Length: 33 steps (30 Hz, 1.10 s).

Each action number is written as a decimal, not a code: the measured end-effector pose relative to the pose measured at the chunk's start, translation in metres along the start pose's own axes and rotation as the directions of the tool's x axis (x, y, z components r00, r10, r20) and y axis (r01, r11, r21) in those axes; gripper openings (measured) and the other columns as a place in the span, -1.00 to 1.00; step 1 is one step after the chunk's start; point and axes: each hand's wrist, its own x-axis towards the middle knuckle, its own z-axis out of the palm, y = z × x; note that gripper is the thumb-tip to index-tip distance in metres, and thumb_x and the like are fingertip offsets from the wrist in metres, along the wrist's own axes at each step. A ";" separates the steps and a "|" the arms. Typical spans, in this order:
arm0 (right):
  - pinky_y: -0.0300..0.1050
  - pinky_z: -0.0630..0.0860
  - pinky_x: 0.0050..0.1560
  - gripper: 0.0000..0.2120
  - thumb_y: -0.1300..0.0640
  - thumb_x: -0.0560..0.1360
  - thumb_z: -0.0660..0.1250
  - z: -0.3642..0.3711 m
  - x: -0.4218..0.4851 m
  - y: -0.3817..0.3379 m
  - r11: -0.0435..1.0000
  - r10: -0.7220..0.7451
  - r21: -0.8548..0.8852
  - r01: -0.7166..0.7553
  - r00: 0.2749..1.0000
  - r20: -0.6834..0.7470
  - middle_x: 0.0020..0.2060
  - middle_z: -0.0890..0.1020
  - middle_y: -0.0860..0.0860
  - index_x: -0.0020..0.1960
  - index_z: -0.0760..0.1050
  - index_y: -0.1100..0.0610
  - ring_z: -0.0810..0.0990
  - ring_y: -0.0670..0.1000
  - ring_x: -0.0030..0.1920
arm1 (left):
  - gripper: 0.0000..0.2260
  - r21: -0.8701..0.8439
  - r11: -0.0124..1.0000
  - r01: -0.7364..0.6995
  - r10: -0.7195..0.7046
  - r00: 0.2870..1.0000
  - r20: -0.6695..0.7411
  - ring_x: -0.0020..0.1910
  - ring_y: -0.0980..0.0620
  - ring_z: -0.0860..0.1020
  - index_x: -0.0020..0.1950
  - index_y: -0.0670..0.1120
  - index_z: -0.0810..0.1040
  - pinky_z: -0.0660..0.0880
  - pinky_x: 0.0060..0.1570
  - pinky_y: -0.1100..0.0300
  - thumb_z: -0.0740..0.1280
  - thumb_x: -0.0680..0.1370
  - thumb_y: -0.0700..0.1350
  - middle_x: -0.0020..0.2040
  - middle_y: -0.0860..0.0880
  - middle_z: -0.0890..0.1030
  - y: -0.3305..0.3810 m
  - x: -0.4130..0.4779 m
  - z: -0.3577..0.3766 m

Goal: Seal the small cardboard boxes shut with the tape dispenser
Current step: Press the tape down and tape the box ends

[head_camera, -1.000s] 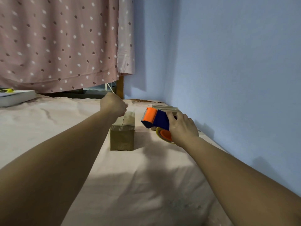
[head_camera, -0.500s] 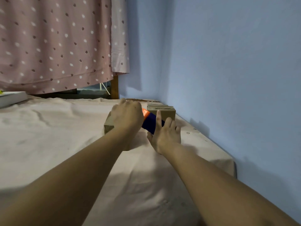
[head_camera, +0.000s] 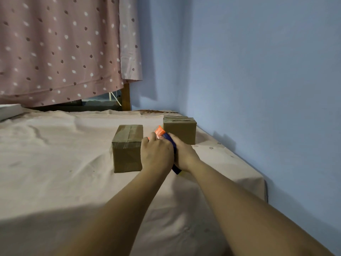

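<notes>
A small cardboard box stands on the cloth-covered table, with clear tape across its top and down its front. A second cardboard box sits behind and to the right, near the blue wall. Between them is the blue and orange tape dispenser, mostly hidden by my hands. My right hand grips its handle from the right. My left hand lies over the dispenser's left side, with the fingers curled at its orange front end.
The blue wall runs close along the table's right edge. A dotted pink curtain hangs behind the table. A white flat object lies at the far left. The table's right corner drops off near my right forearm.
My left hand left the top of the near box and came onto the dispenser. Both hands with the dispenser now sit to the right of that box, which is fully visible.
</notes>
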 end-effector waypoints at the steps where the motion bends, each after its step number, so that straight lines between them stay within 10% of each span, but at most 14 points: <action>1: 0.06 0.43 0.24 -0.53 -0.04 0.57 0.17 -0.002 0.001 -0.001 0.998 0.000 0.057 -0.002 1.000 0.030 0.22 0.53 0.10 0.46 0.18 -0.19 0.51 0.20 0.19 | -0.75 -0.007 1.000 0.013 -0.013 1.000 0.001 0.16 -0.07 0.42 0.15 -0.10 0.53 0.31 0.02 0.12 0.10 0.59 -0.15 0.06 -0.04 0.60 0.001 -0.001 0.002; 9: -0.09 0.40 0.17 -0.64 -0.03 0.61 0.17 -0.022 -0.006 -0.001 0.944 0.010 0.328 -0.043 0.995 0.103 0.12 0.53 -0.10 0.40 0.32 -0.14 0.49 -0.02 0.10 | -0.49 -0.071 0.997 0.026 -0.026 1.000 0.009 0.30 -0.13 0.33 0.48 -0.30 0.13 0.29 0.14 0.08 0.09 0.61 -0.08 0.34 -0.17 0.43 0.024 -0.012 0.014; 20: -0.13 0.44 0.14 -0.56 0.21 0.55 0.07 -0.025 -0.006 0.006 0.859 0.079 0.495 -0.129 0.989 0.121 0.02 0.60 -0.08 0.32 0.40 -0.16 0.54 -0.05 0.05 | -0.44 -0.386 0.894 0.230 -0.211 0.973 0.090 0.41 -0.11 0.12 0.55 0.05 0.05 0.17 0.23 0.04 0.16 0.58 -0.05 0.57 0.02 0.01 0.038 -0.015 0.031; 25: -0.04 0.35 0.30 -0.59 -0.23 0.59 0.02 -0.017 -0.005 0.012 0.932 0.122 0.345 -0.108 0.992 -0.021 0.27 0.54 -0.03 0.36 0.39 -0.18 0.46 0.06 0.28 | -0.46 -0.475 0.846 0.243 -0.259 0.965 0.033 0.38 -0.10 0.08 0.50 0.19 0.14 0.14 0.22 0.00 0.22 0.56 -0.02 0.56 0.08 -0.03 0.042 -0.016 0.038; 33: -0.10 0.33 0.01 -0.38 -0.31 0.56 -0.02 -0.010 -0.001 0.020 0.928 0.311 0.254 -0.273 0.942 -0.124 0.17 0.58 0.14 0.26 0.50 0.13 0.51 0.16 0.17 | -0.42 -0.372 0.919 0.130 -0.155 0.987 -0.037 0.38 -0.11 0.17 0.56 0.08 0.01 0.11 0.23 -0.05 0.15 0.58 -0.07 0.54 0.03 0.10 0.046 -0.020 0.054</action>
